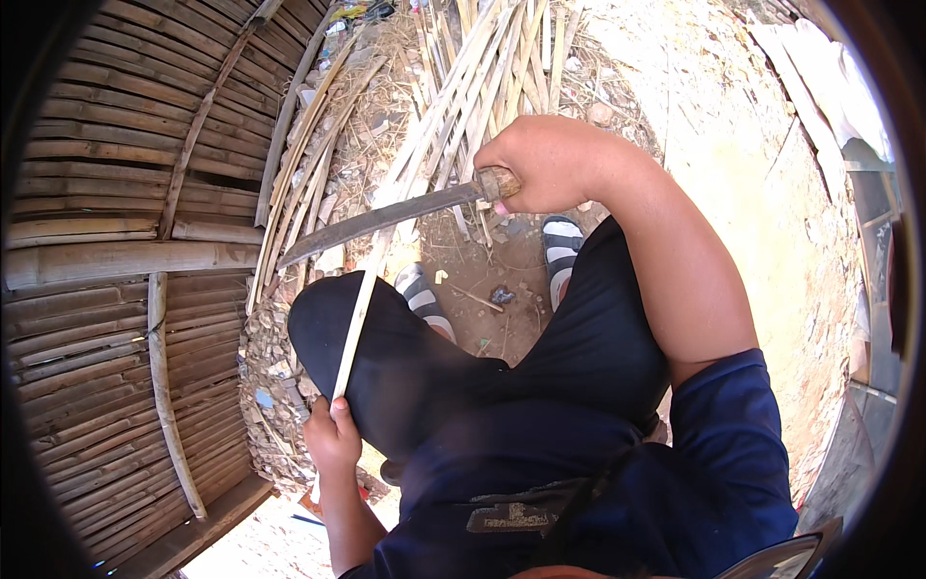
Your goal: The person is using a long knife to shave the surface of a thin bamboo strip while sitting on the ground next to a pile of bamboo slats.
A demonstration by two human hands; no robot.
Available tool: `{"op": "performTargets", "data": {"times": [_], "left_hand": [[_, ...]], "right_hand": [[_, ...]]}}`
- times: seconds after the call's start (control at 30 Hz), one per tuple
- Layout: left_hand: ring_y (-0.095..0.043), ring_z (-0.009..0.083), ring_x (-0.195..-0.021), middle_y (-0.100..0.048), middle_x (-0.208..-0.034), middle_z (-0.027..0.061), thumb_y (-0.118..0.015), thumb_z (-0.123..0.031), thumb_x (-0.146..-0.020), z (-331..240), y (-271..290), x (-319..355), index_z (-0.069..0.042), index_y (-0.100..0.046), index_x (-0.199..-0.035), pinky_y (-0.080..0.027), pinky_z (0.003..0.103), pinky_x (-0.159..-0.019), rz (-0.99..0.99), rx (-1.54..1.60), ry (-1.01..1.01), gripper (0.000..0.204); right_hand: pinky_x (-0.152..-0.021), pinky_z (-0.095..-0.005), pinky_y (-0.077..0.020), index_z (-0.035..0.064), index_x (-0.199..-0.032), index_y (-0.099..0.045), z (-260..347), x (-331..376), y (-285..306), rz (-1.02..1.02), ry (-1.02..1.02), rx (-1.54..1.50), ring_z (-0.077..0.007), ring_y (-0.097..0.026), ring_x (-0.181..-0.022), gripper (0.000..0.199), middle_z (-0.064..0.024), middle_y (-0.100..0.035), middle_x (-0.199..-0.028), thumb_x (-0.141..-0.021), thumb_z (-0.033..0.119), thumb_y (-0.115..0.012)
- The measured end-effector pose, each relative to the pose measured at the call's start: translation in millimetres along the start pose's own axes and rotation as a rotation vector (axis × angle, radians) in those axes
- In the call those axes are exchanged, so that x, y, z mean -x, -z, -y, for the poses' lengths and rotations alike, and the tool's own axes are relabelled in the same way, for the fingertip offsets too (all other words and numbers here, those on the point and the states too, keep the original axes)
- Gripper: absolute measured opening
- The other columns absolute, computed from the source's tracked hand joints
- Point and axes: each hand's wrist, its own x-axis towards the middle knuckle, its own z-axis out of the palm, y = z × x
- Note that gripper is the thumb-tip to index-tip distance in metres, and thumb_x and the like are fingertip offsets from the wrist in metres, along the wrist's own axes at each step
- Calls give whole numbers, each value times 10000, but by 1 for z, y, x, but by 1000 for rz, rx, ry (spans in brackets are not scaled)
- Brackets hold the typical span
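My right hand (540, 164) grips the wooden handle of a long curved knife (386, 217), its blade pointing left. The blade crosses a thin pale bamboo strip (355, 323) near its upper part. My left hand (333, 434) holds the lower end of that strip beside my left knee. The strip runs up and away over my dark-trousered knee towards a pile of split bamboo strips (482, 77) on the ground. My feet in striped sandals (562, 241) rest on the dirt below.
A platform of bamboo slats (106, 241) fills the left side. Stones and rubble (275, 386) edge it. Bare sandy ground (743, 174) lies to the right, with pale boards (820, 87) at the far right.
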Motion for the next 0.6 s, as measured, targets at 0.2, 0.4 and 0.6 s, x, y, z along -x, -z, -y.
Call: {"op": "performTargets", "data": {"times": [0.2, 0.4, 0.6], "left_hand": [[-576, 465, -564, -523, -555, 220, -417, -565, -1025, -1, 0, -3, -4, -492, -718, -408, 514, -522, -5, -2, -15, 644], [-559, 474, -553, -510, -549, 228, -430, -532, -1028, 1, -1, -1, 2, -472, -711, -400, 516, -518, -11, 6, -20, 622], [-552, 480, -549, -498, -545, 230, -440, -538, -1023, -7, 2, 0, 5, -460, -708, -394, 511, -510, -29, 69, -25, 628]], "right_hand": [[-806, -422, -531, 13, -1042, -680, -54, -3, 12, -305, -248, -39, -322, -710, -920, 336, -202, -708, -869, -828, 255, -772], [-786, -429, -528, 26, -1019, -680, -7, -3, 11, -24, -141, -97, -327, -703, -880, 296, -183, -705, -856, -836, 245, -758], [-865, -455, -527, 34, -1091, -689, 18, -2, 13, 163, -85, -24, -355, -684, -987, 384, -188, -710, -989, -819, 292, -771]]}}
